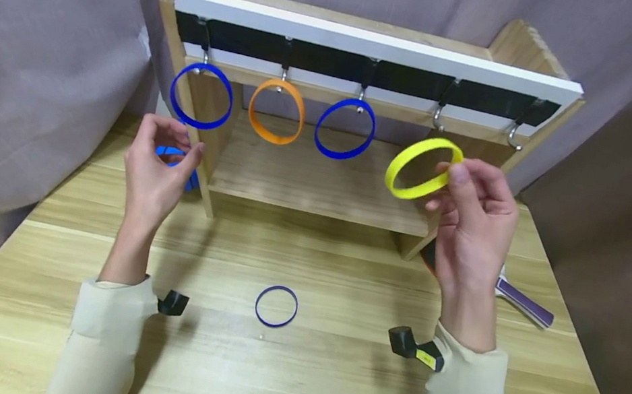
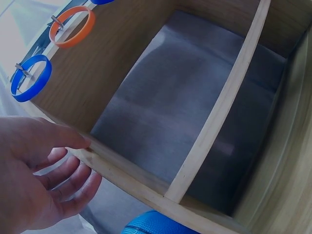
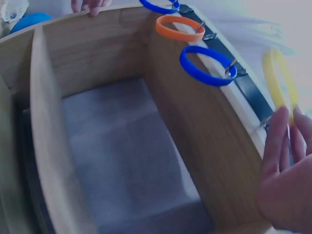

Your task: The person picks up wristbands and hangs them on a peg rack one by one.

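My right hand (image 1: 475, 214) pinches a yellow wristband (image 1: 413, 164) between thumb and fingers, in front of the two bare hooks at the rack's right. In the right wrist view the yellow wristband (image 3: 278, 80) stands up from the fingertips, close to a hook. My left hand (image 1: 157, 170) is at the left side panel (image 2: 117, 170) of the wooden shelf, thumb and fingers around its front edge. On the other hooks hang a blue wristband (image 1: 198, 125), an orange wristband (image 1: 273, 139) and another blue wristband (image 1: 340, 155).
A thin dark blue band (image 1: 274, 325) lies on the wooden table (image 1: 312, 387) in front of the shelf. Behind the shelf's right leg shows a paddle with a purple handle (image 1: 523, 303). A blue object (image 1: 191, 180), partly hidden, is beside the left panel. Grey curtains surround the table.
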A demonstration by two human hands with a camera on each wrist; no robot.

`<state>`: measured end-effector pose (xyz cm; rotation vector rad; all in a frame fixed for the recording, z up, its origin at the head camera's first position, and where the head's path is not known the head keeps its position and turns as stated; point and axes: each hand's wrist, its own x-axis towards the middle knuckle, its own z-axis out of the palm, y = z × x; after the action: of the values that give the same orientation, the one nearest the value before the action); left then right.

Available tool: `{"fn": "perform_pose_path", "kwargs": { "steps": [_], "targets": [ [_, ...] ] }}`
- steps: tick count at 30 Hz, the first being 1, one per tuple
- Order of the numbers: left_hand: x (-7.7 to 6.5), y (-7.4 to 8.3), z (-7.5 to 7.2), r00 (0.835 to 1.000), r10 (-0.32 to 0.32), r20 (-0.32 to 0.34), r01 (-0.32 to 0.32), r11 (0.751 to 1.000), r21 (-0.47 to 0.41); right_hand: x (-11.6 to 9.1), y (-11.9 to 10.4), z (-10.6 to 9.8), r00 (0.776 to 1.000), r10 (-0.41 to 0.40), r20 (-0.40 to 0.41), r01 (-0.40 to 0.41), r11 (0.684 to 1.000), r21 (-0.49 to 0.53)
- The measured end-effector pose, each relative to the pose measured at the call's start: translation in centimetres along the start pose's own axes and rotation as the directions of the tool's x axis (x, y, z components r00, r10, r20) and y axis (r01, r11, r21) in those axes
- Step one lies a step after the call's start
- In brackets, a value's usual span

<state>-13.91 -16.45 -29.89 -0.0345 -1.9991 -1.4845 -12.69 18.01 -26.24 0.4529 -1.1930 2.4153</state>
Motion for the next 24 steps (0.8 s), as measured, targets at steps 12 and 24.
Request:
{"fn": "perform_pose_path", "kwargs": {
  "steps": [12, 24],
  "targets": [
    [0.0, -0.1, -0.1, 1.000, 0.008, -0.001, -0.008, 1.000, 0.003, 1.6, 1.2, 0.6, 0.981, -0.086, -0.173, 0.081, 0.996, -0.038],
    [0.0, 0.0, -0.1, 1.000, 0.017, 0.002, -0.017, 1.000, 0.007, 1.2, 1.8, -0.1, 0.977, -0.099, -0.189, 0.078, 0.991, -0.112]
  ]
}}
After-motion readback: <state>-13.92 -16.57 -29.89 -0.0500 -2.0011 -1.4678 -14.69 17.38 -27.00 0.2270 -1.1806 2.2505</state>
